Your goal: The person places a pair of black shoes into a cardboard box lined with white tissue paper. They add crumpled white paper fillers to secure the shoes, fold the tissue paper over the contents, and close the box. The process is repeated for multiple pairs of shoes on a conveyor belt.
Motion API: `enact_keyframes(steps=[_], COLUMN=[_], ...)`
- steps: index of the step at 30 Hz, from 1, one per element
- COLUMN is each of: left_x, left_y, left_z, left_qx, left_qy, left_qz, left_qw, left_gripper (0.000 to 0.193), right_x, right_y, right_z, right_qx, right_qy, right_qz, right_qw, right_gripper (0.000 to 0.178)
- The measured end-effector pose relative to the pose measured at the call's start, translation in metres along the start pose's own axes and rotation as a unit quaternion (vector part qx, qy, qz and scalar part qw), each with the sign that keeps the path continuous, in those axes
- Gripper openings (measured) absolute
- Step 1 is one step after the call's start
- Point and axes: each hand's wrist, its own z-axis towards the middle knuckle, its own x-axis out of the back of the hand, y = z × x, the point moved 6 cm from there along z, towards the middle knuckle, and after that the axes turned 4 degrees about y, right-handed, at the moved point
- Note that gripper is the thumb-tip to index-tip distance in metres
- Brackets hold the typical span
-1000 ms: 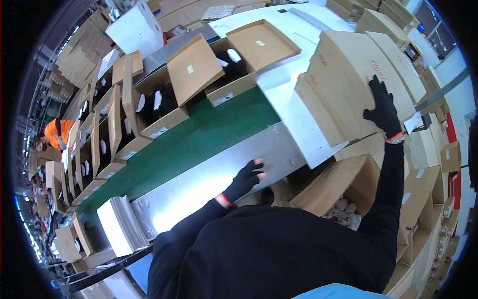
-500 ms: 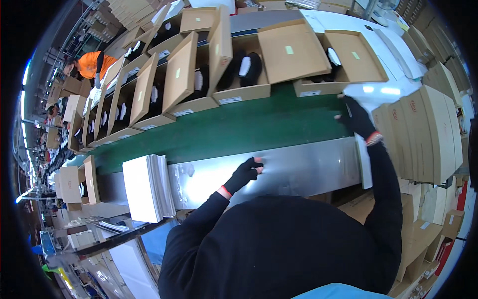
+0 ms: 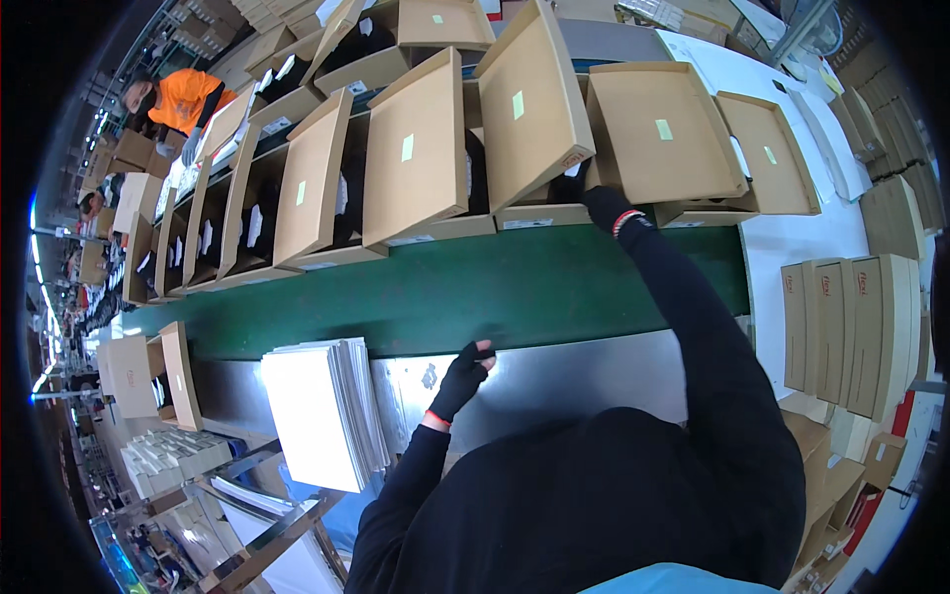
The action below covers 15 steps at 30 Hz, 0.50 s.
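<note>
Cardboard boxes: open, lids tipped up, in a row along belt's far edge, so insides face the worker.
Belt (image 3: 445,287): green, bare at near edge.
R hand (image 3: 602,203): gloved, arm stretched across belt, at box (image 3: 539,213) front rim under raised lid (image 3: 534,99); fingers hidden, grip can't tell.
L hand (image 3: 465,374): gloved, fingers loose, pressed on steel shelf (image 3: 584,361) at belt's near edge, holds nothing; prob. bracing the reach.
Paper stack (image 3: 317,411): white sheets, shelf's left end, just beside L hand.
Flat boxes (image 3: 841,322): stood on edge, far right.
</note>
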Motion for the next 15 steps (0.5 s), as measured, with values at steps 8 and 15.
enact_keyframes(steps=[8,15], left_x=[-0.013,-0.148], left_y=[0.099,0.222], left_z=[-0.001,-0.019], left_qx=[-0.254,-0.492], left_qy=[0.213,0.200], left_qz=[0.026,0.365], left_qw=[0.943,0.765], left_gripper=[0.031,0.055], right_x=[0.109,0.073], right_y=[-0.026,-0.109], right_z=[-0.129,-0.324], right_qx=[0.074,0.107], right_qy=[-0.069,-0.132], right_qz=[0.042,0.117], right_qw=[0.994,0.979], right_gripper=[0.027,0.014])
